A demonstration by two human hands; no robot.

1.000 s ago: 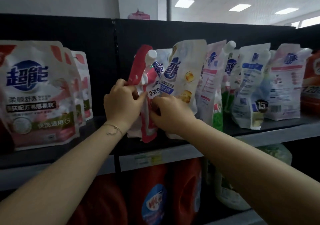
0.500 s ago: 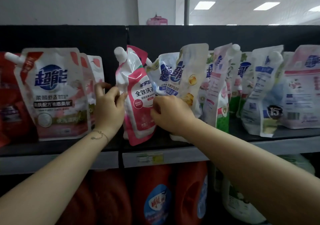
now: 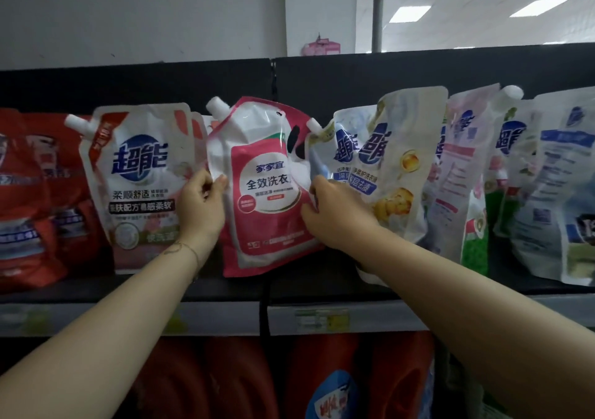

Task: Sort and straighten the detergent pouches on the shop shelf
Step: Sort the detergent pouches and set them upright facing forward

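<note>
Far left of shelf: red pouches (image 3: 29,199) stand packed together, their print blurred.
Left part of shelf: a white-and-pink pouch with a blue logo (image 3: 141,173) stands upright facing out, its white spout cap at its top left corner. More pouches of the same kind are stacked behind it.
Left hand (image 3: 201,212): thumb and curled fingers pinch the left edge of the pink-and-white pouch about halfway up. A thin bracelet (image 3: 188,248) sits on the wrist.
Shelf centre: the pink-and-white pouch (image 3: 267,193) is held between both hands, face out and leaning slightly, with its spout cap at the top left. Its bottom edge is at the shelf (image 3: 96,289); whether it touches the shelf I cannot tell.
Right hand (image 3: 338,215): fingers are curled round the right edge of the same pouch, gripping it, with the fingertips hidden behind it.
Right of centre: a white pouch with yellow print (image 3: 399,167) leans just behind the right hand, another like it tucked against its left side.
Right part of shelf: a pale pink pouch (image 3: 460,173) tilts, then a blue-and-white pouch (image 3: 560,193) near the right edge, both askew.
Shelf front edge: a price label strip (image 3: 322,318).
Lower shelf: red jugs (image 3: 225,380).
</note>
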